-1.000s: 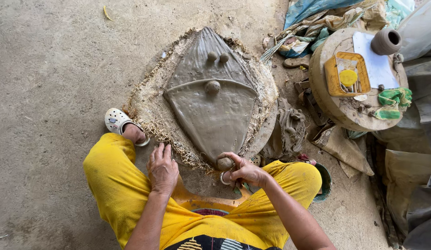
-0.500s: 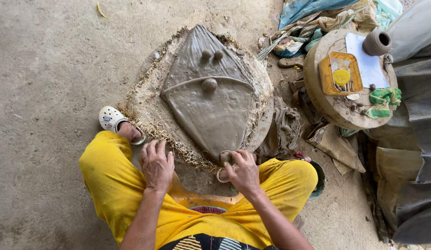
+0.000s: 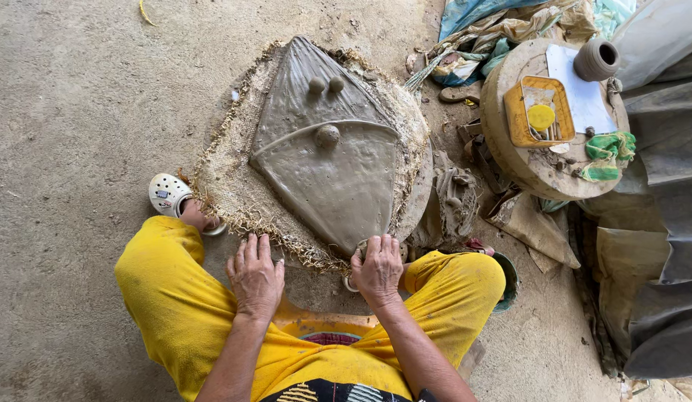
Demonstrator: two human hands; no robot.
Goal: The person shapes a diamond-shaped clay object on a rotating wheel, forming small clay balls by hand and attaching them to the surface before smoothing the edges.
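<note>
Hands press down: my left hand (image 3: 254,277) flat on the straw mat (image 3: 234,201), right hand (image 3: 377,269) closed over the clay (image 3: 327,164) tip; squeezing hard could deform it.

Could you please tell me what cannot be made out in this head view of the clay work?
- Bottom tip of the wet clay slab: covered by the right hand.
- Whatever the right hand presses or holds: hidden under its fingers.
- Small tools in the yellow tray: too small to identify.
- Left hand: palm contact with the straw-covered board hidden.
</note>
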